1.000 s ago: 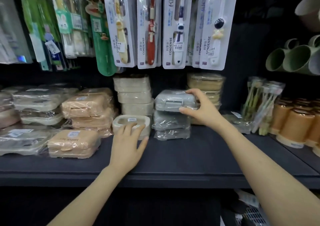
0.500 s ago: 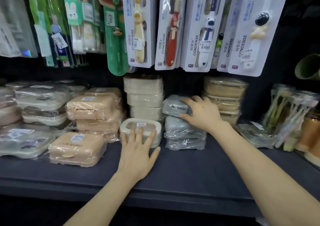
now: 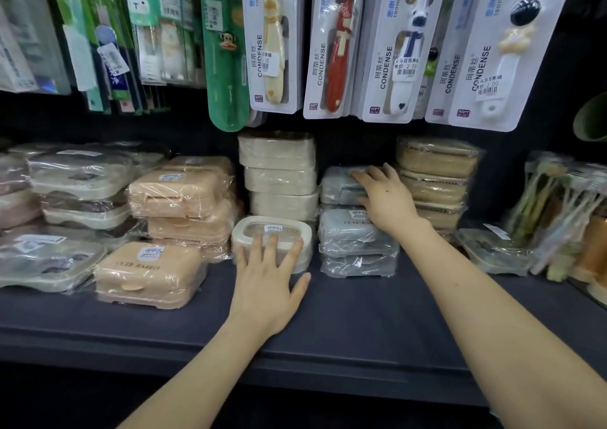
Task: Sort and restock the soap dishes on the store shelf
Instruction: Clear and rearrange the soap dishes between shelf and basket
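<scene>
Wrapped soap dishes stand in stacks on a dark shelf (image 3: 361,317). My left hand (image 3: 266,284) lies flat with straight fingers on a cream soap dish with a clear lid (image 3: 259,228) at the shelf's middle. Behind that dish rises a stack of cream dishes (image 3: 279,172). My right hand (image 3: 384,198) rests with spread fingers on the top grey soap dish (image 3: 338,185) of a grey stack (image 3: 354,244). To the right stands a tan stack (image 3: 433,175). Peach dishes (image 3: 147,274) and pale grey-white dishes (image 3: 78,175) fill the left side.
Carded toothbrushes (image 3: 331,40) hang low over the stacks, close above the cream one. A flat wrapped dish (image 3: 492,248) and bundled brushes (image 3: 558,211) sit at the right. Bare shelf lies in front of the grey stack.
My right hand pushed the top grey dish back onto the grey stack and now lies flat over it. My left hand stays on the cream dish. The camera moved closer.
</scene>
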Demonstrator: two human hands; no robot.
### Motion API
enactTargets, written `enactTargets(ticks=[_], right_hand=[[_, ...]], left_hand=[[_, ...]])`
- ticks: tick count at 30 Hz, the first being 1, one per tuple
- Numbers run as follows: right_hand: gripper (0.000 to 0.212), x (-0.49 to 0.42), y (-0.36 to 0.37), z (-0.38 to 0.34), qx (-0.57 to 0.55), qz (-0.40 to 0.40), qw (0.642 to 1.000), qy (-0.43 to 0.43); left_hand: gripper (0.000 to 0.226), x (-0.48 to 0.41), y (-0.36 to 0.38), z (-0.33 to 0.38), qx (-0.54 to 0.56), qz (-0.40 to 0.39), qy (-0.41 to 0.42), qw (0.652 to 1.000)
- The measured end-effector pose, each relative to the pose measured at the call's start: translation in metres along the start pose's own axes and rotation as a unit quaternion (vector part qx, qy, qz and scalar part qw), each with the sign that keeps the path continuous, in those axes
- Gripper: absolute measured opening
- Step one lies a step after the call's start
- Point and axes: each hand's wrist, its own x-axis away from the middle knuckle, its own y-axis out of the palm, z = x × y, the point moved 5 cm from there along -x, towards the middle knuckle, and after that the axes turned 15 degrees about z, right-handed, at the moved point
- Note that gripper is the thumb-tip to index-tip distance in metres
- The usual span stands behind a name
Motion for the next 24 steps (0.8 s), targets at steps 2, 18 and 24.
enactTargets(ticks=[2,18,24], right_hand=[[0.055,-0.002,-0.006,-0.002,0.059,0.022,0.998,-0.009],[0.063,0.034,-0.034,-0.026,-0.120,0.087,0.987,0.053],[0.053,0.076,-0.017,-0.033,-0.063,0.084,0.994,-0.016]], left_hand=[[0.059,0.000,0.000,0.000,-0.001,0.008,0.000,1.000],[0.057,0.000,0.000,0.000,0.006,0.027,0.003,1.000],[0.057,0.000,0.001,0.000,0.013,0.033,0.002,0.999]])
